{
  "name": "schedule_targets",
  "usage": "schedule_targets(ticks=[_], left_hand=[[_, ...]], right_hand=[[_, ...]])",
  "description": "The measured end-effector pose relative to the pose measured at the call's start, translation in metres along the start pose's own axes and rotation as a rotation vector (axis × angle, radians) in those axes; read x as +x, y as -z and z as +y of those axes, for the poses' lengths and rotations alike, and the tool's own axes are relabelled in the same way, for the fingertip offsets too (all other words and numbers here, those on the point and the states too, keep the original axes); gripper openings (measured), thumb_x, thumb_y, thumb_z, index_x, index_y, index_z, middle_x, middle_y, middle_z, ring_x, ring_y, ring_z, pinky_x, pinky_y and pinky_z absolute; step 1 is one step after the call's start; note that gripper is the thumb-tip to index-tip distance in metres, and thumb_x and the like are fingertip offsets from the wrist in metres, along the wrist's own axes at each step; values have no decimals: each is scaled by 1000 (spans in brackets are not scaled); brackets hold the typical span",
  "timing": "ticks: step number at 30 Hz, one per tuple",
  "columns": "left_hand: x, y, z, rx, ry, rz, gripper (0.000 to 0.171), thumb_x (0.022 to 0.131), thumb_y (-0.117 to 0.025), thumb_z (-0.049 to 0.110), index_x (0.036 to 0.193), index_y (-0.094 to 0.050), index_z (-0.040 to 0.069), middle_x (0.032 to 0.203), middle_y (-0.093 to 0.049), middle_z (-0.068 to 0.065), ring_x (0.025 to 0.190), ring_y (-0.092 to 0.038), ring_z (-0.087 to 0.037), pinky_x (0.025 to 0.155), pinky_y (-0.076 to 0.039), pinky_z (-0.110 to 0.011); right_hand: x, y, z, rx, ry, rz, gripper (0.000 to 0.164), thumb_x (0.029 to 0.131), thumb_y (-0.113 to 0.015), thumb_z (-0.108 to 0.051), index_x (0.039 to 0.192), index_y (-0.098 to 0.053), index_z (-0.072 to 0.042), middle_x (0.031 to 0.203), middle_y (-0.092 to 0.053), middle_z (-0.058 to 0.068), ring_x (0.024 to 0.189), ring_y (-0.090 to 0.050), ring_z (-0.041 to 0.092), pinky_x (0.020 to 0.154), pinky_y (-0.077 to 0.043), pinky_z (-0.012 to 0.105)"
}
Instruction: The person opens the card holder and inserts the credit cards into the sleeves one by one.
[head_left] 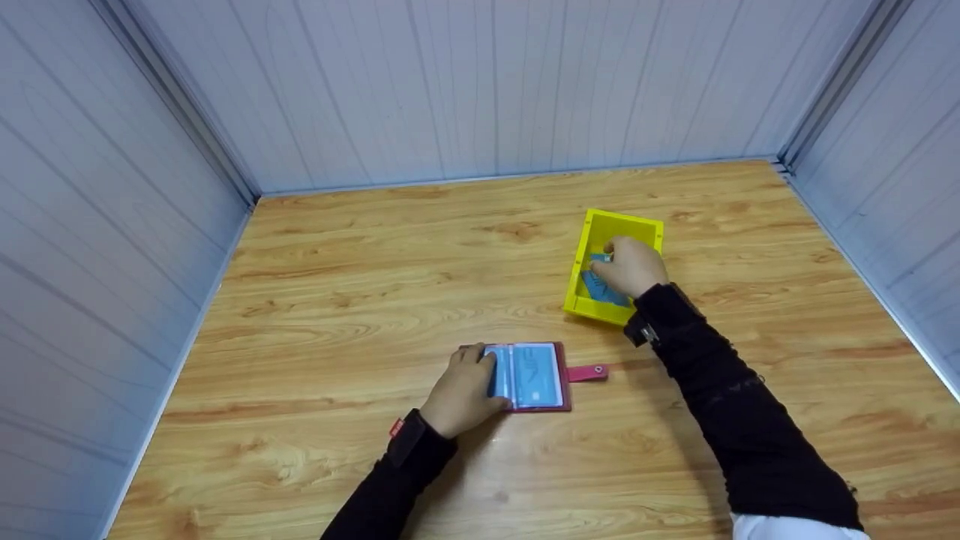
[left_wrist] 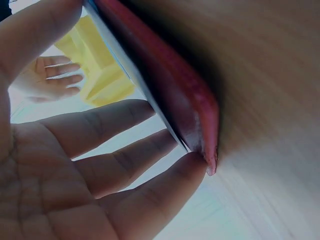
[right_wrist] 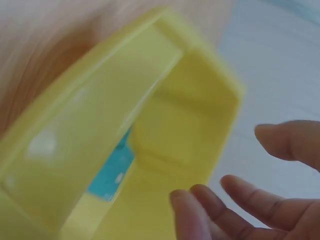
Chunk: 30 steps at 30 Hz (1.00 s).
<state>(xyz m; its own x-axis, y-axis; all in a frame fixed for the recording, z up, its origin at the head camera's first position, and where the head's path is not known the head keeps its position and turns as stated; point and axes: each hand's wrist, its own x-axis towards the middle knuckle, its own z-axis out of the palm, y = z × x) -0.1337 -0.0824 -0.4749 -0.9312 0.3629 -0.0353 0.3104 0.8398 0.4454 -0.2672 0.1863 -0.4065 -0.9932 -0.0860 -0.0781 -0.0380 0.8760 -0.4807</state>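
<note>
A red card holder [head_left: 565,375] lies spread on the table, with blue cards [head_left: 537,375] in its clear sleeves. My left hand [head_left: 463,394] holds its left part, thumb along the near edge and fingertips at the far edge. From the left wrist, the fingertips touch the red cover [left_wrist: 200,110] and the pages lifted slightly from it. My right hand [head_left: 636,266] reaches over a yellow bin [head_left: 626,217]. Its fingers stand apart with nothing between them in the right wrist view. Blue cards [head_left: 602,290] lie in the bin, partly hidden by that hand.
The holder's pink snap strap [head_left: 587,373] sticks out to the right on the wood-grain table [head_left: 360,300]. Pale panel walls [head_left: 465,90] enclose the table at the back, left and right.
</note>
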Motion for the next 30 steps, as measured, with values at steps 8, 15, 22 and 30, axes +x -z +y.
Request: schedule_targets(ticks=[8, 15, 22, 30], left_hand=[[-1, 0, -1, 0, -28, 1, 72, 78, -81, 31, 132, -54, -8, 139, -48, -27, 131, -43, -44, 109, -40, -49], [0, 1, -1, 12, -32, 10, 72, 78, -81, 32, 131, -54, -9, 138, -49, -27, 130, -44, -44, 109, -40, -49], [0, 1, 0, 4, -14, -8, 74, 79, -81, 32, 134, -53, -8, 141, -47, -27, 132, -42, -45, 110, -40, -50], [1, 0, 0, -2, -9, -16, 75, 79, -80, 33, 135, -52, -8, 142, -46, -27, 132, -41, -45, 110, -39, -50]], right_hand=[[18, -12, 9, -155, -58, -87, 40, 88, -64, -26, 59, -39, -13, 57, -33, -3, 53, -39, 14, 48, -32, 25], [22, -19, 9, -215, -77, -139, 24, 84, -69, -20, 73, -55, -4, 69, -44, 4, 67, -46, 21, 59, -38, 28], [25, -26, 11, -234, -71, -159, 20, 80, -72, -16, 79, -62, 1, 72, -49, 5, 70, -47, 23, 69, -45, 34], [28, -27, 11, -260, -90, -172, 27, 79, -73, -16, 94, -68, 7, 85, -61, 12, 77, -51, 26, 80, -50, 41]])
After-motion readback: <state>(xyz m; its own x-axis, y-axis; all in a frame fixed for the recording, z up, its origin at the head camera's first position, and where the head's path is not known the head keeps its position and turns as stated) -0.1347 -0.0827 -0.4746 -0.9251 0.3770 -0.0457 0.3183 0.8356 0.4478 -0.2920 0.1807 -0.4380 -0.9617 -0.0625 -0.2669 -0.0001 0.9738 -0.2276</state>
